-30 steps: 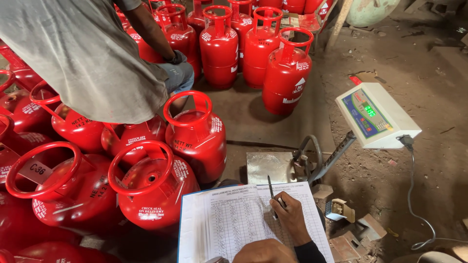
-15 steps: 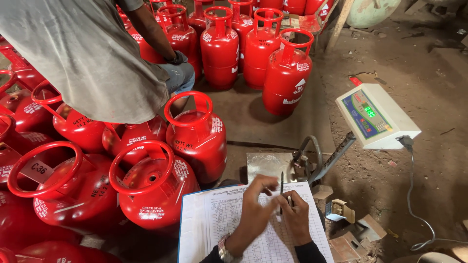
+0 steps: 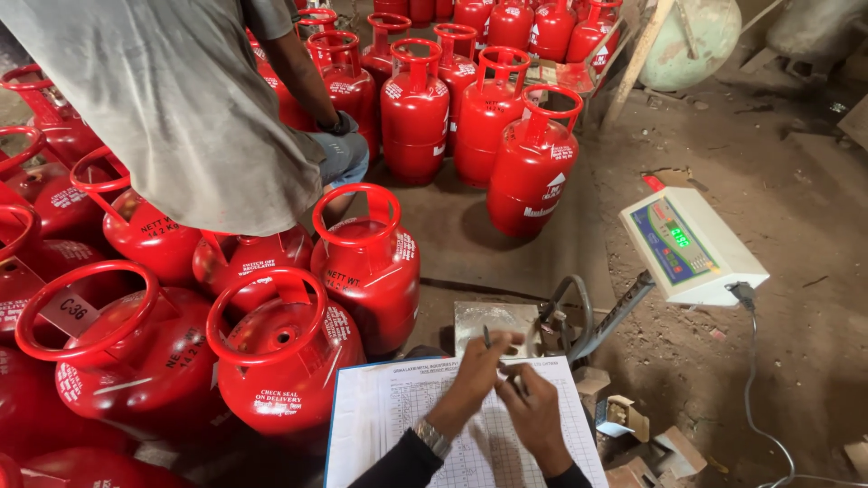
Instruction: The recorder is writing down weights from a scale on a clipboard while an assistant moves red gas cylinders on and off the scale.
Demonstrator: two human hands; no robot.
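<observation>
Cylinders, red, with ring handles, crowd the left of the floor; the nearest red cylinder [image 3: 280, 361] stands just left of the sheet. Co-worker in a grey shirt [image 3: 181, 99] bends over the cylinders at upper left, one arm reaching down among them. Printed sheet [image 3: 398, 425], a ruled table on white paper with a blue edge, lies at bottom centre under both hands. Left hand [image 3: 475, 380], wristwatch at the wrist, meets the right hand [image 3: 533, 411] over the sheet; the two hands touch, fingers closed together on a pen [image 3: 488, 339] whose tip sticks up past the left fingers. Metal plate [image 3: 493, 321] lies just beyond the sheet. Separate row of red cylinders [image 3: 533, 163] stands at upper centre. Weighing-scale display [image 3: 692, 244], white with a green lit readout, sits tilted at right on a metal arm, cable [image 3: 755, 380] trailing over the dirt floor [image 3: 778, 163].
</observation>
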